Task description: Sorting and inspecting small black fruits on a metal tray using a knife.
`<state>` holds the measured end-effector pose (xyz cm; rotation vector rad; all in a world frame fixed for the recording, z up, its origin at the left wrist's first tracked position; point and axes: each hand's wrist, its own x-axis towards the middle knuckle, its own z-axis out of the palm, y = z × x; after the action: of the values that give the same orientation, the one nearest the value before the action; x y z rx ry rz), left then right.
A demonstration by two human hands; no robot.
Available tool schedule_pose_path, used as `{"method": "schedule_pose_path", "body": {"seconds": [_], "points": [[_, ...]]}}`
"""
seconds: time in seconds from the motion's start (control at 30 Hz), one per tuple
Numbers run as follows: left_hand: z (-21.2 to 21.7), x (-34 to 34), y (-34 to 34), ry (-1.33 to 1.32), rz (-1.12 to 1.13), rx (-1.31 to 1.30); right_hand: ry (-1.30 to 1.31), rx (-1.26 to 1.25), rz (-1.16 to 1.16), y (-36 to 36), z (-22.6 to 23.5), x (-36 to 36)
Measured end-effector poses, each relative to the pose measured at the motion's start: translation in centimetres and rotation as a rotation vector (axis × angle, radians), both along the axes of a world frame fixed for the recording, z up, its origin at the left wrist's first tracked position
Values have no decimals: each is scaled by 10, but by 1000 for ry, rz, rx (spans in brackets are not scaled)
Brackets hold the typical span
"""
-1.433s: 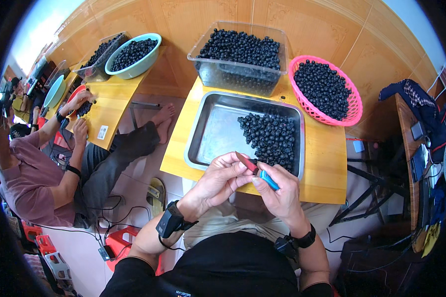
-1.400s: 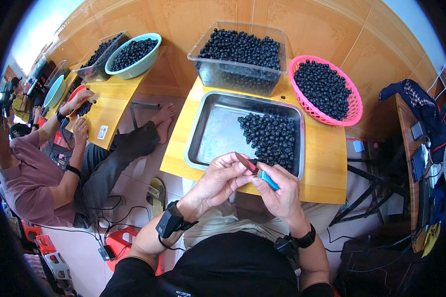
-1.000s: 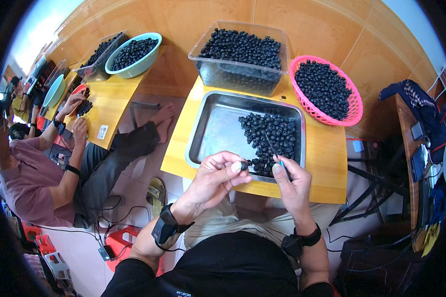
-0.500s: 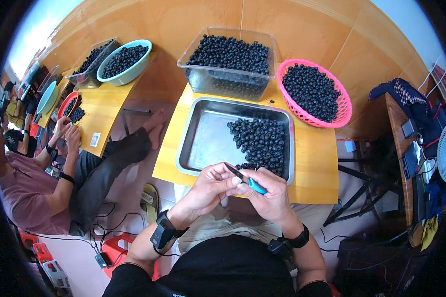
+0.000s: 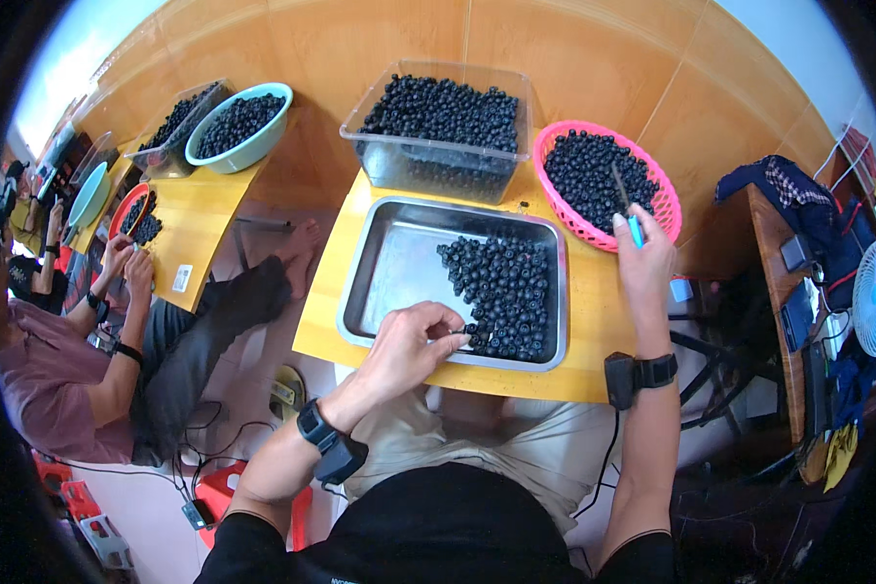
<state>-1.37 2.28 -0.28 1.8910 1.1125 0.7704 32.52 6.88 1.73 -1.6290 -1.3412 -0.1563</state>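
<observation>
Small fruit-sorting workroom: yellow tables (image 5: pixel 594 341) along a wood-panelled wall (image 5: pixel 574 49), each with a metal tray (image 5: pixel 389 282), tubs and baskets of dark berries (image 5: pixel 506 292), co-worker (image 5: pixel 58 360) seated alongside.

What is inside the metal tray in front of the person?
The metal tray holds a pile of dark round berries on its right side; its left is bare. The left hand covers the near rim, hiding anything beneath.

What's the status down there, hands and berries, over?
Left hand pinching at dark berries in the steel tray. Right hand holding a blue-handled tool over the pink basket. Nothing in the way.
</observation>
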Motion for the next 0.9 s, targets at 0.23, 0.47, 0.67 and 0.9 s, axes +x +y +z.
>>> {"method": "schedule_pose_path", "body": {"seconds": [0.23,0.47,0.67,0.9], "points": [[-13,3,23,205,-72,26,176,-139,134,-36,-22,-29],[-22,12,40,392,-194,89,355,-140,174,-63,-44,-41],[-24,15,49,481,-289,129,366,-150,204,-79,-45,-43],[-8,16,44,344,-230,-90,451,-168,242,-92,-47,-54]]}}
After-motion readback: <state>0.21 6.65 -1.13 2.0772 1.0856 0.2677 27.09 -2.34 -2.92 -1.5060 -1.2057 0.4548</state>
